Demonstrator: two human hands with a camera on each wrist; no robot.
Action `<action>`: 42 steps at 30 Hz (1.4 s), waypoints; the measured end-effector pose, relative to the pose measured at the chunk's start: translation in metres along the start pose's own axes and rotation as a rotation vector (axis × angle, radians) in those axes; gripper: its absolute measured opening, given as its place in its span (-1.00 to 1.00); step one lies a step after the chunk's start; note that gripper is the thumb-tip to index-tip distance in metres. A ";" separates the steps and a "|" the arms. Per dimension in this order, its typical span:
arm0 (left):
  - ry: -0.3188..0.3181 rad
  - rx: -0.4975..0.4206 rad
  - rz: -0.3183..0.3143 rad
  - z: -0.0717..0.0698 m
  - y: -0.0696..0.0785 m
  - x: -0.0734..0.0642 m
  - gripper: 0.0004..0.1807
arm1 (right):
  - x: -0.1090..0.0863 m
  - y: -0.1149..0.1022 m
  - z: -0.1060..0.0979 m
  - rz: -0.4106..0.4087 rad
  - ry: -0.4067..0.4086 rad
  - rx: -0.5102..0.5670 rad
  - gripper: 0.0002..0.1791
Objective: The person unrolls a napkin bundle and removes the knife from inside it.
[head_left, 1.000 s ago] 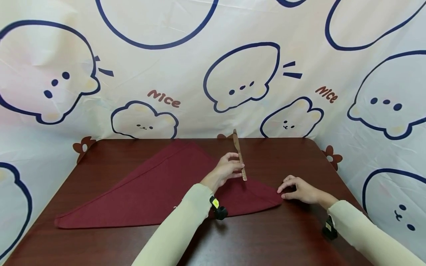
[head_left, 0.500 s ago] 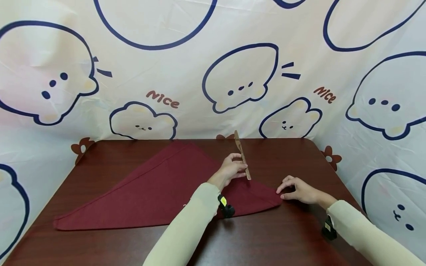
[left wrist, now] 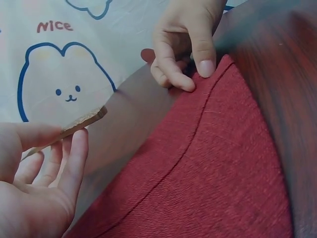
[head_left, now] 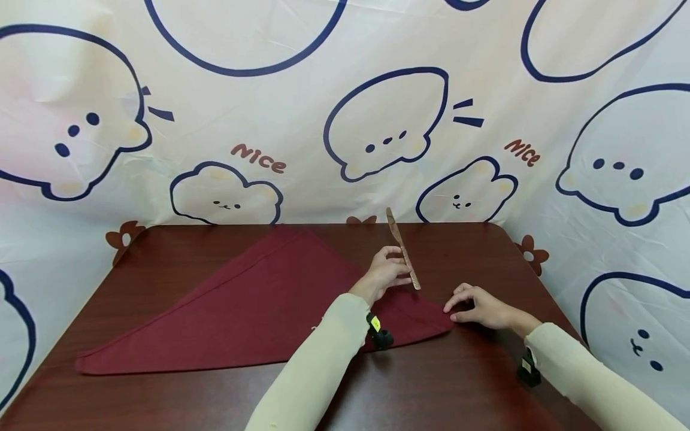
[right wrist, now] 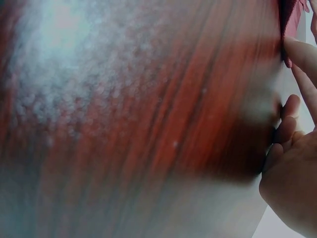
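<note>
A dark red cloth napkin (head_left: 232,317) lies folded into a wide triangle on the table, its far tip at the back edge. Above its right part, my left hand (head_left: 381,274) pinches a gold-brown table knife (head_left: 396,230) by the handle, blade pointing up and away. The left wrist view shows the handle (left wrist: 85,120) between thumb and fingertips, clear of the cloth. At the napkin's right corner, my right hand (head_left: 481,307) holds the fabric, thumb and forefinger right at the edge. From the right wrist, that corner (right wrist: 292,25) shows only at the frame's side.
The dark wooden table (head_left: 442,383) has rounded back corners. Behind and beside it hangs a pale sheet (head_left: 302,120) printed with cartoon animals. Each wrist wears a small black camera (head_left: 381,339).
My left hand has moved right with the knife, which now tilts more. My right hand stays at the napkin's corner, and the view has shifted slightly.
</note>
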State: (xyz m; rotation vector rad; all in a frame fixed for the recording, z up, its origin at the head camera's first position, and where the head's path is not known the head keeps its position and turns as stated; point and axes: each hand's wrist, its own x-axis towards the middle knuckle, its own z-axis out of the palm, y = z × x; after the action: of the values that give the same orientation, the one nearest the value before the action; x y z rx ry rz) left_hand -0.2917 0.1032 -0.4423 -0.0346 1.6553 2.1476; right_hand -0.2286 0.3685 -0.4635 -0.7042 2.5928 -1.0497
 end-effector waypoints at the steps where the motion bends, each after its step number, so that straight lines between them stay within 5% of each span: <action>1: 0.003 -0.004 0.001 0.001 -0.001 0.000 -0.48 | 0.000 -0.001 0.000 0.003 0.000 -0.002 -0.87; 18: 0.130 0.054 0.094 0.017 -0.018 0.005 -0.39 | 0.003 -0.002 0.000 0.025 -0.008 -0.004 -0.86; 28: 0.251 0.198 0.158 0.034 -0.030 0.009 -0.36 | 0.000 0.002 0.000 0.034 -0.004 -0.014 -0.86; 42: 0.244 0.257 0.156 0.035 -0.031 0.009 -0.34 | 0.000 0.000 0.001 0.027 0.003 0.014 -0.86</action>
State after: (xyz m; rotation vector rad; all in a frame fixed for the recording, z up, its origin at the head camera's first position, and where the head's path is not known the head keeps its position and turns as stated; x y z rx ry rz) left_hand -0.2807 0.1448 -0.4634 -0.0977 2.1274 2.0903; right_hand -0.2283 0.3679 -0.4646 -0.6628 2.5879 -1.0605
